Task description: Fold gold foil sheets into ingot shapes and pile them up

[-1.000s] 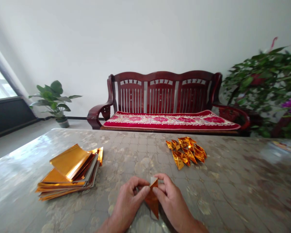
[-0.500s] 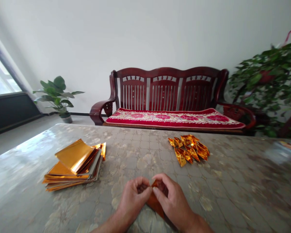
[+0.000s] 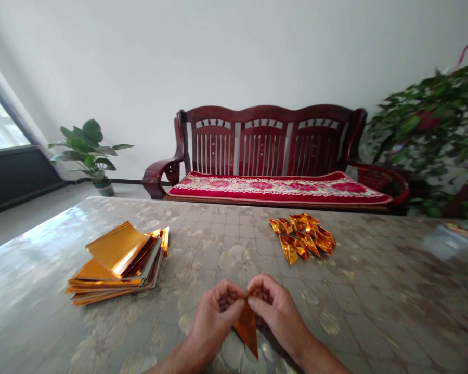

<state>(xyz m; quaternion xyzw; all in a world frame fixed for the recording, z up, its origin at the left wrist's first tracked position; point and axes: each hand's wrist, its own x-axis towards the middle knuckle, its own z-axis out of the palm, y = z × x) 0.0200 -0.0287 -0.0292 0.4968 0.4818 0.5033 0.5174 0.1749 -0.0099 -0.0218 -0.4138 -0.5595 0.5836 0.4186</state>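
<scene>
Golden foil sheet (image 3: pixel 248 328), folded into a narrow triangle, sits between two bare hands at the near edge of the view, its point aimed down toward the person and its top corner tucked into the fingers. Both hands are closed to a narrow pinch: the left hand (image 3: pixel 215 311) and the right hand (image 3: pixel 276 306) hold the foil from either side, knuckles almost meeting. They work over a tabletop (image 3: pixel 226 249) with a glossy, mottled grey-beige cover. To the left lies a loose stack of gold foil squares (image 3: pixel 117 264), its top sheet curling upward. To the right lies a small heap of folded gold foil pieces (image 3: pixel 300 239). Beyond the tabletop stands a dark red wooden bench (image 3: pixel 263 140) with a red floral cushion (image 3: pixel 276 189).

A crisp fold here would seem to call for steady pressure from both thumbs, with the edges kept lined up before the crease is pressed. The fingers hide the foil's top corner, and it is hard to tell whether the point touches the tabletop. The bottom edge cuts off both forearms. The sheets in the stack cannot be counted.
</scene>
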